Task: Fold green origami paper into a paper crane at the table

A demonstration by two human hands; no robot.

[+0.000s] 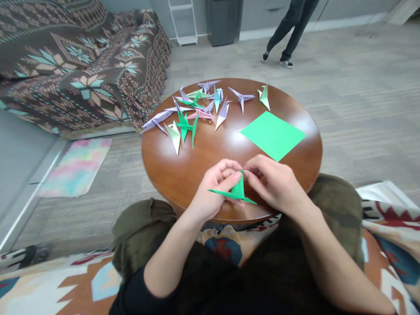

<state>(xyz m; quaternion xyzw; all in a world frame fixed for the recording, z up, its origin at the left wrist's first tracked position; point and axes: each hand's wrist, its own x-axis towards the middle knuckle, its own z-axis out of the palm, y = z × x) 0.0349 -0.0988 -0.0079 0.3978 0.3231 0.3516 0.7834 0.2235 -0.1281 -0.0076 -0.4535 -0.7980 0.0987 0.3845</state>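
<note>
The person sits at a round brown table (188, 173), with both hands over its near edge and a folded green piece (238, 191) between them. The left hand (213, 188) is clamped on this piece from the left, thumb lying over the upper part and the other fingers behind or beneath it (partly hidden). The right hand (277, 183) has thumb and forefinger brought together at the upper tip, pinching it close beside the left fingertips. Narrow points of the piece stick out to the left and to the near right.

Just beyond the right hand, a flat square green sheet (273, 135) lies on the right part of the table. On the far left, folded paper birds crowd together in purple, green, blue and white, with a pink bird (201, 114) among them. A purple bird (242, 98) and a pale green bird (264, 98) stand apart toward the far right.

On the floor past the table, another person's legs (292, 28) show in dark trousers; a patterned sofa (95, 65) fills the far left.
</note>
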